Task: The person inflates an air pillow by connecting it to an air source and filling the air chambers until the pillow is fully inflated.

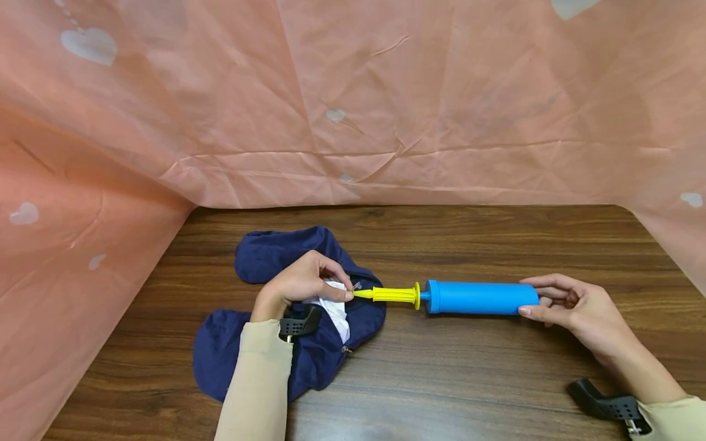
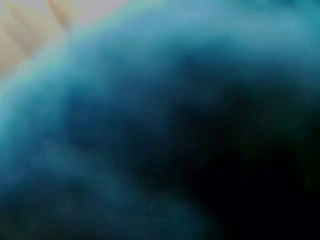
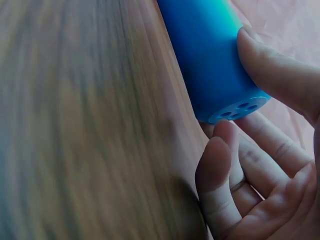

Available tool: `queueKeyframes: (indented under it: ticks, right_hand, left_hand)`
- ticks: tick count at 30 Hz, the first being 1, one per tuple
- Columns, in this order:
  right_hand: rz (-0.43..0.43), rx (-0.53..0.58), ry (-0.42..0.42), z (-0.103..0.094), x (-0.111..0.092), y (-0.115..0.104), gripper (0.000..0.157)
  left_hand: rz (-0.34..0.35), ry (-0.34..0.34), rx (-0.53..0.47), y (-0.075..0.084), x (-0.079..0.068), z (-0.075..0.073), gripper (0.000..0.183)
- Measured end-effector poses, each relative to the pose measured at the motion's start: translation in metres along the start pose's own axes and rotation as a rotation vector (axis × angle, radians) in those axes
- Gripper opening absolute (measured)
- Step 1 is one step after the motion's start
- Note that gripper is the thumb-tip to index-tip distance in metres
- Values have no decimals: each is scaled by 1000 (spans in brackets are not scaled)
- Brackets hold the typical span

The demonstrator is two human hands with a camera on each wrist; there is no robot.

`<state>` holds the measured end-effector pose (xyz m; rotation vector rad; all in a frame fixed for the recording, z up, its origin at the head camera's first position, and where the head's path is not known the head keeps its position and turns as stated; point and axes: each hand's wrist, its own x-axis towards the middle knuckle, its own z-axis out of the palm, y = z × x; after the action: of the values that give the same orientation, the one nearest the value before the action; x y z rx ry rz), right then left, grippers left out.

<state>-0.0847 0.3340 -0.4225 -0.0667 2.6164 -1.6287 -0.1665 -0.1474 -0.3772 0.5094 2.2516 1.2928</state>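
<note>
A navy U-shaped neck pillow [image 1: 331, 367] lies on the table with its cover unzipped, and a white inner liner [image 1: 337, 312] shows in the opening. Over it, my left hand [image 1: 309, 282] pinches the pillow's small valve between thumb and index finger, where the yellow nozzle [image 1: 394, 294] of a hand pump meets it. The fingers partly hide that joint. To the right, my right hand [image 1: 584, 312] grips the rear end of the blue pump [image 1: 480, 297], thumb on the near side. In the right wrist view, small holes mark the end of the pump barrel [image 3: 210, 65].
The wooden table [image 1: 469, 380] has pink cloth [image 1: 386, 92] with white hearts behind it and at both sides. Black wrist mounts [image 1: 603, 401] sit at both forearms. The left wrist view is dark and blurred, filled with navy fabric [image 2: 125, 100].
</note>
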Motion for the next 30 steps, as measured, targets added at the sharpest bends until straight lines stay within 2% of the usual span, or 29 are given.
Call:
queueKeyframes:
  ticks: [10, 17, 22, 27, 30]
  right_hand:
    - [8, 97, 103, -44, -2, 29, 47]
    - [23, 146, 181, -64, -6, 42, 51]
    - [33, 144, 177, -63, -6, 41, 53]
    - [35, 135, 134, -53, -5, 36, 51]
    - [32, 173, 104, -46, -4, 31, 50]
  left_hand:
    - [-7, 7, 12, -2, -2, -2, 11]
    - [-3, 26, 26, -3, -3, -6, 11]
    - [-2, 45, 38, -1, -2, -6, 10]
    - [8, 46, 51, 0, -1, -5, 9]
    - [14, 46, 56, 0, 0, -3, 9]
